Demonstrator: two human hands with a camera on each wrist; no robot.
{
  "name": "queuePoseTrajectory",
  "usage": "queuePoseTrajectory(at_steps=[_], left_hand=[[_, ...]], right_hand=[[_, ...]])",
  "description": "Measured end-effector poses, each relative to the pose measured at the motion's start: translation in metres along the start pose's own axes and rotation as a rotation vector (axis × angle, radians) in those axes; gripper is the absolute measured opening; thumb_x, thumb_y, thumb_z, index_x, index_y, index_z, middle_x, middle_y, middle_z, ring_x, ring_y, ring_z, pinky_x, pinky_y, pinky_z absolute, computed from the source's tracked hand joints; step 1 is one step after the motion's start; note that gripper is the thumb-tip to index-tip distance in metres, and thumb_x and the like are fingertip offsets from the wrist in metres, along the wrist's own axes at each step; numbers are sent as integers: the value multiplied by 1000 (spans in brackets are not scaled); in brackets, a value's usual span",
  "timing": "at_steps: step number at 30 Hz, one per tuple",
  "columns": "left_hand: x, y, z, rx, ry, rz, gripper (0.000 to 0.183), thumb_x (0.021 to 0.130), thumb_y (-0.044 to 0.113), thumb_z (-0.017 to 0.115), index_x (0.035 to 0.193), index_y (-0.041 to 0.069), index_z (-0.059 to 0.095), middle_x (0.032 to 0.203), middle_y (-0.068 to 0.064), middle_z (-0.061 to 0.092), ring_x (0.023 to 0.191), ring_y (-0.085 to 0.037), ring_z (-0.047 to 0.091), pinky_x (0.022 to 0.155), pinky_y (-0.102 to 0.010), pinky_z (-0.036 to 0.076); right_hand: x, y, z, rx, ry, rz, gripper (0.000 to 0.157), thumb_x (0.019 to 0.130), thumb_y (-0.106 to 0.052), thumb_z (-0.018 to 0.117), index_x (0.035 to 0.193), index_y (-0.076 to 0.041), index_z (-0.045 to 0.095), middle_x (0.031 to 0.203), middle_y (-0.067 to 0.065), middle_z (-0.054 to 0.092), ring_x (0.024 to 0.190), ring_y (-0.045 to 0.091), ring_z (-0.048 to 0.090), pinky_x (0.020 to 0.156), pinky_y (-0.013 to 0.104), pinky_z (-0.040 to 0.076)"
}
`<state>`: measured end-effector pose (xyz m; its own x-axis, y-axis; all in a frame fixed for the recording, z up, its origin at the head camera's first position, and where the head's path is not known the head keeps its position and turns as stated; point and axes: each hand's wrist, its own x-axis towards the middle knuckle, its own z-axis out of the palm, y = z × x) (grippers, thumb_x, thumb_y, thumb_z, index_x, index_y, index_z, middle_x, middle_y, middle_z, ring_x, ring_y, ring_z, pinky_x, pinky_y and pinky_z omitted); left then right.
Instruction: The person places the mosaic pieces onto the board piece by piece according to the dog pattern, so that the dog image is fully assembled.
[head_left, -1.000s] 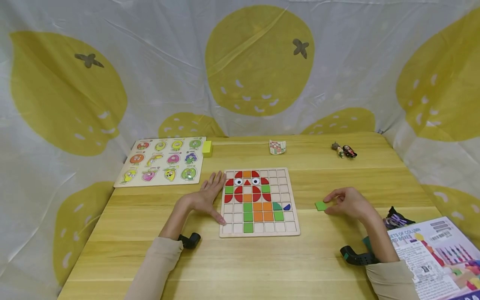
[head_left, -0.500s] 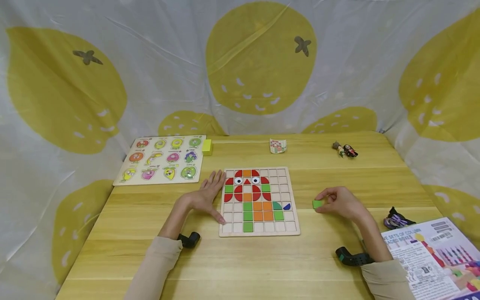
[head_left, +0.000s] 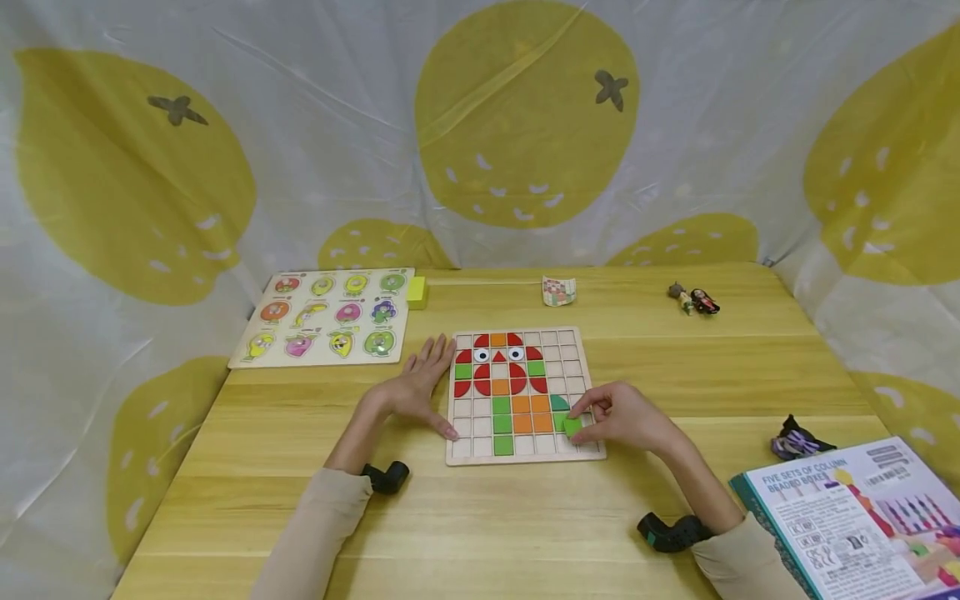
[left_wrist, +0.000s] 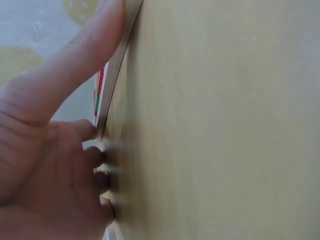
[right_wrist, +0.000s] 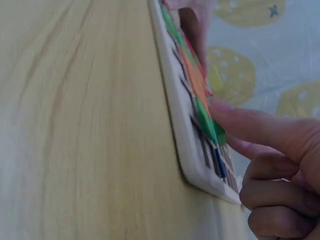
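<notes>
A wooden grid board (head_left: pixel 525 460) lies mid-table, bearing red, orange and green pieces in an owl-like pattern. My left hand (head_left: pixel 414 392) rests at its left edge with fingers spread, the thumb (left_wrist: pixel 75 65) on the rim in the left wrist view. Between thumb and fingertips, my right hand (head_left: pixel 630 418) pinches a green square tile (head_left: pixel 572 427) over the lower right of the grid. That tile overlaps another green tile in the head view. Beside it sits a teal quarter-round piece (head_left: pixel 559 402). A blue piece (right_wrist: pixel 220 164) shows below the fingertips in the right wrist view.
A fruit puzzle board (head_left: pixel 322 321) lies at the back left, with a yellow block (head_left: pixel 417 292) against it. Farther back are a small patterned card (head_left: pixel 558 291) and two little figurines (head_left: pixel 692 299). A printed box (head_left: pixel 855 517) and a dark hair tie (head_left: pixel 798 440) lie at right.
My right hand has carried the green tile leftward from the bare table to the lower right of the grid board. The left hand stays at the board's left edge.
</notes>
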<state>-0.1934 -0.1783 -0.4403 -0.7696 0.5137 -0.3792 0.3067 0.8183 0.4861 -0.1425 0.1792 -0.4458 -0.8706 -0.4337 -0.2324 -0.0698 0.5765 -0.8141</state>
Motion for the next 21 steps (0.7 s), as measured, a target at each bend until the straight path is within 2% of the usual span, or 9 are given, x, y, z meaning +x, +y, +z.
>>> queuePoseTrajectory(at_steps=[9, 15, 21], left_hand=[[16, -5, -5, 31, -4, -35, 148, 52, 58, 87, 155, 14, -9, 161, -15, -19, 150, -35, -17, 121, -59, -3], [20, -8, -6, 25, 11, -51, 147, 53, 59, 87, 155, 15, -10, 162, -14, -19, 150, -34, -17, 121, -58, -5], [21, -9, -7, 16, 6, -48, 147, 53, 58, 88, 155, 16, -9, 162, -13, -19, 150, -33, -18, 121, -57, -6]], right_hand=[[7, 2, 5, 5, 9, 10, 27, 67, -20, 88, 88, -9, 73, 59, -2, 40, 53, 9, 35, 49, 19, 26], [12, -2, 10, -35, 11, -19, 27, 67, -21, 88, 86, -11, 73, 59, -3, 41, 55, 10, 37, 50, 19, 29], [9, 3, 4, 19, -15, 0, 24, 71, -17, 85, 92, -11, 76, 58, -1, 42, 53, 9, 36, 47, 18, 27]])
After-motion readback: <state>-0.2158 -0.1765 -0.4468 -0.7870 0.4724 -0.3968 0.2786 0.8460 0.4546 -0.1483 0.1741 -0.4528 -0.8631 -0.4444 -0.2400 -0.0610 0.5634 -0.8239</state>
